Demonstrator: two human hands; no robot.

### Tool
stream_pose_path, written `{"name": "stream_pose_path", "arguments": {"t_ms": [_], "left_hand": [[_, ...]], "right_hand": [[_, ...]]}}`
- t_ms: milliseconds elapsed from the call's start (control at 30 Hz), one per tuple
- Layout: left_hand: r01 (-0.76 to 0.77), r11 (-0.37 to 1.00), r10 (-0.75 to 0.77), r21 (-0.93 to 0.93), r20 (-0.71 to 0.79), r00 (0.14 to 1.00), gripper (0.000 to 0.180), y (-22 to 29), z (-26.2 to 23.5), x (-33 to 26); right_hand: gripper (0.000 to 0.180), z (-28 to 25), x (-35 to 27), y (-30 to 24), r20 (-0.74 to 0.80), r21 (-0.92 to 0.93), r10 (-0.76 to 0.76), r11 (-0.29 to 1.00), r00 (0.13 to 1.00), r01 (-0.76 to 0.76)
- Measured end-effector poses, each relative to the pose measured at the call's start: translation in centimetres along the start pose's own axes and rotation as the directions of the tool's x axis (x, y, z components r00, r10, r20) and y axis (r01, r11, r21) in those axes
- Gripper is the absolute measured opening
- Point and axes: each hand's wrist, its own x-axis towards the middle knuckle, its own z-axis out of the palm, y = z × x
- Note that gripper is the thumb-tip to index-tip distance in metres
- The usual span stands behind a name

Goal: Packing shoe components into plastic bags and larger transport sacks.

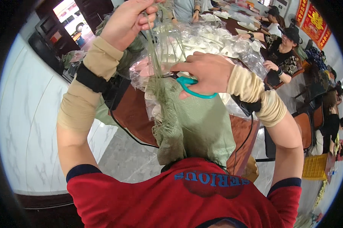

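Observation:
A green woven sack (204, 121) hangs over the table's near edge in front of my body, its left edge badly frayed. My left hand (126, 21) is raised at the upper left, fingers closed on loose green strands (153, 49) that run down to the frayed edge. Teal-handled scissors (202, 95) are gripped in my right hand (209, 72), just right of the strands. The blades are mostly hidden, so I cannot tell whether they touch a strand.
Clear plastic bags of white pieces (217, 38) cover the reddish-brown table (131, 114) beyond the sack. A co-worker in black (281, 53) sits at the right, with other people farther along. A yellow crate (315, 167) stands at far right. Dark cables hang from both my wrists.

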Motion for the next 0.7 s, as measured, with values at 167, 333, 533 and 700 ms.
{"name": "stream_pose_path", "arguments": {"t_ms": [167, 333, 533, 700], "left_hand": [[-0.134, 0.989, 0.138, 0.059, -0.060, 0.989, 0.015, 1.5, -1.8, -1.1], [-0.159, 0.984, 0.162, 0.085, -0.039, 0.986, 0.018, 2.9, -4.0, -2.0], [-0.166, 0.979, 0.179, 0.117, -0.111, 0.978, 0.016, 3.6, -5.2, -3.4], [-0.157, 0.979, 0.173, 0.131, -0.127, 0.977, 0.014, 3.9, -4.9, -4.1]], "right_hand": [[0.043, -2.0, 1.6, -2.2, 0.082, 0.019, -0.031, 0.999, 0.996, 0.030], [0.056, -2.0, 1.3, -0.4, 0.227, -0.111, 0.005, 0.994, 0.974, 0.021], [0.057, -0.7, 3.8, -2.9, 0.212, -0.079, -0.205, 0.971, 0.955, 0.226], [0.044, 3.1, 6.4, -7.1, 0.104, -0.121, -0.338, 0.929, 0.935, 0.349]]}}
